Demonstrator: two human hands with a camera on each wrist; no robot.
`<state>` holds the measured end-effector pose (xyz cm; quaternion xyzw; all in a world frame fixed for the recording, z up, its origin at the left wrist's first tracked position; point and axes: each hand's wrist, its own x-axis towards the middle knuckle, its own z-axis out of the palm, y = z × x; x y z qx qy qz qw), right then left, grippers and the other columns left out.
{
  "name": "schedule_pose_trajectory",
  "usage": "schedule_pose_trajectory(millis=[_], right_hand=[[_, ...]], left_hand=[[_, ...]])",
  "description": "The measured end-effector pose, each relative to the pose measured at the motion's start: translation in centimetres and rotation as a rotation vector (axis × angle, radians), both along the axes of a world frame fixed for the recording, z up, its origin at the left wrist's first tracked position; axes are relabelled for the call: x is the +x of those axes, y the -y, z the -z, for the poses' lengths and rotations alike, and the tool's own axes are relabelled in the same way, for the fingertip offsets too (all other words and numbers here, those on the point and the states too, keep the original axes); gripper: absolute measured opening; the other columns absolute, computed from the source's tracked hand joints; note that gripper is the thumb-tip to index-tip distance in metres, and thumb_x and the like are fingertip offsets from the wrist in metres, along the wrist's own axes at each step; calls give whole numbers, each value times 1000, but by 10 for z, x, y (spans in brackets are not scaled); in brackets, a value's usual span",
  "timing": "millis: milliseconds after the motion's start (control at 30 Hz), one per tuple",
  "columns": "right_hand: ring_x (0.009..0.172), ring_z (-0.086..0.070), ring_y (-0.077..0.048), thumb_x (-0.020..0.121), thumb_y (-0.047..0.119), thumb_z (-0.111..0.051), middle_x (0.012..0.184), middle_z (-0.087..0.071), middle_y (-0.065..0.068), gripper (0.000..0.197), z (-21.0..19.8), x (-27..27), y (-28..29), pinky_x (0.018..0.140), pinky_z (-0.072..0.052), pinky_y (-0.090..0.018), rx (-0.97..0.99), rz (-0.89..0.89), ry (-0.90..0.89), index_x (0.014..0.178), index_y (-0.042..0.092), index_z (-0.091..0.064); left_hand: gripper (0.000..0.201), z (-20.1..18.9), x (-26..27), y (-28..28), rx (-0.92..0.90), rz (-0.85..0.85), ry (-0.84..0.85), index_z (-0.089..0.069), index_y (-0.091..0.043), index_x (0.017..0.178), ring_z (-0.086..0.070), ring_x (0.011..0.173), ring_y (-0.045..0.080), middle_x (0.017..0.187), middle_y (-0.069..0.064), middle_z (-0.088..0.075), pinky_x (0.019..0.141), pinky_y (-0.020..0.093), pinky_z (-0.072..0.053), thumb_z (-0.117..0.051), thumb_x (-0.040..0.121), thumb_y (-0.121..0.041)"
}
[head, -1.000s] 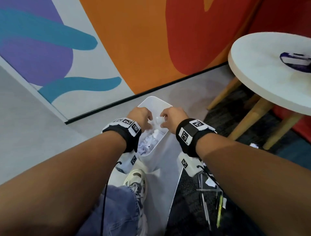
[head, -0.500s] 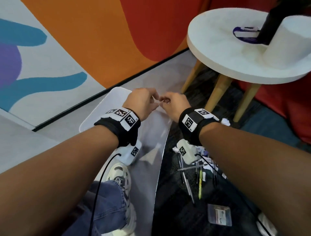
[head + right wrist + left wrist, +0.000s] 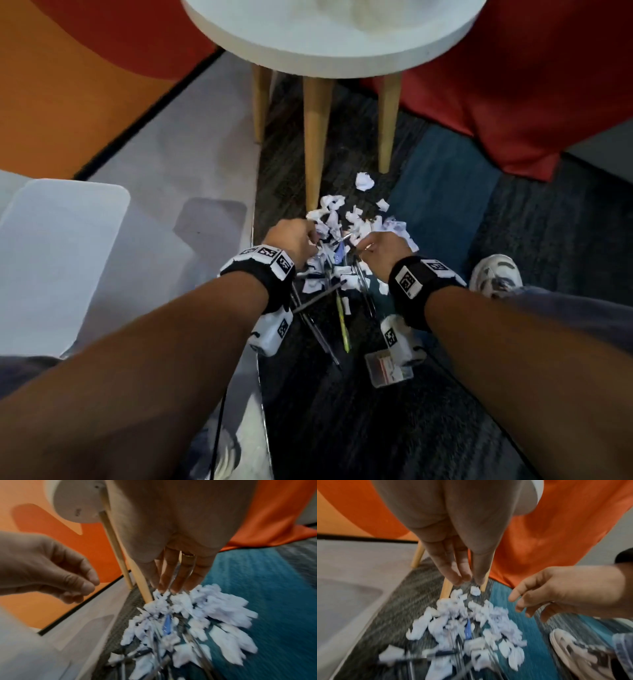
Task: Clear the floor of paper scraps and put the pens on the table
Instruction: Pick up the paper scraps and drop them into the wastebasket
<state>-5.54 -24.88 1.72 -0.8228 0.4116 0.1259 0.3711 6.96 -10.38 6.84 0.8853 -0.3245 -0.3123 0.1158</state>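
Paper scraps (image 3: 346, 222) look light & soft; scoop from both sides. Left hand (image 3: 294, 241) & right hand (image 3: 383, 248) fingers apart, empty.

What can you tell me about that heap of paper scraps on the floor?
The paper scraps are small, white, crumpled and torn bits, heaped loosely on the dark carpet by a wooden table leg. Several pens lie mixed among and beneath them. One ball lies slightly apart, farther back. Both hands reach over the heap.
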Motion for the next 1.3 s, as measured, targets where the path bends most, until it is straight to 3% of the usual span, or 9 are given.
schedule_pose_trajectory(millis=[167, 267, 367, 500, 567, 733, 833, 967, 1300], right_hand=[[99, -64, -23, 85, 10, -59, 107, -69, 0, 20, 51, -46, 24, 78, -45, -19, 24, 51, -161, 80, 28, -68], [101, -64, -26, 84, 16, -61, 112, -68, -7, 13, 78, -61, 30, 78, -45, -21, 39, 99, -245, 79, 28, -63], [98, -64, -27, 83, 18, -65, 107, -69, -7, 13, 96, -71, 29, 75, -44, -22, 41, 110, -278, 90, 28, -62], [106, -60, -28, 79, 18, -73, 117, -62, -10, 36, 113, -73, 22, 86, -50, -32, 29, 115, -292, 112, 22, -61], [111, -56, -33, 78, 18, -74, 124, -51, -12, 47, 118, -69, 19, 91, -49, -38, 6, 97, -293, 120, 22, -54], [105, -51, -36, 77, 15, -75, 120, -37, -9, 49, 128, -59, 20, 82, -50, -43, -77, 170, -223, 112, 22, -42], [113, -47, -36, 78, 18, -76, 128, -33, -10, 62, 134, -57, 24, 90, -50, -43, -61, 143, -235, 128, 27, -40], [115, -49, -37, 78, 18, -75, 129, -37, -11, 64, 143, -57, 26, 98, -46, -39, -28, 55, -275, 133, 26, -45], [109, -57, -32, 86, 21, -62, 118, -60, -16, 35, 148, -48, 21, 86, -47, -32, -31, 178, -258, 120, 17, -62]], left_hand=[[8, 71, -34, 15, 123, 126, -129, -64, -19, 97, -61, 96, 24, 102, 4, -66, 76, 27, -45, -64, 89, -21], [9, 99, -49, 20, 169, 245, -150, -60, -19, 99, -59, 92, 26, 95, 1, -62, 71, 29, -43, -62, 90, -20], [23, 117, -63, 30, 210, 434, -150, -56, -14, 115, -55, 106, 30, 116, 9, -55, 84, 36, -47, -58, 92, -12], [40, 137, -81, 40, 190, 601, -68, -46, -11, 131, -45, 118, 32, 126, 12, -47, 95, 41, -44, -56, 92, -8], [44, 144, -88, 42, 207, 601, -32, -42, -8, 133, -41, 120, 33, 130, 14, -42, 96, 40, -42, -54, 91, -5], [54, 158, -92, 48, 277, 480, 1, -33, -3, 137, -38, 124, 36, 137, 18, -33, 101, 42, -41, -55, 88, -4], [70, 165, -90, 51, 291, 442, -15, -24, -4, 144, -33, 131, 38, 144, 19, -26, 105, 44, -40, -62, 86, -7], [79, 171, -88, 52, 282, 436, -7, -19, -7, 147, -29, 133, 40, 147, 20, -22, 105, 46, -39, -64, 83, -5], [79, 176, -71, 69, 319, 419, -98, -27, -12, 141, -32, 128, 41, 145, 18, -23, 100, 49, -45, -69, 75, -1]])
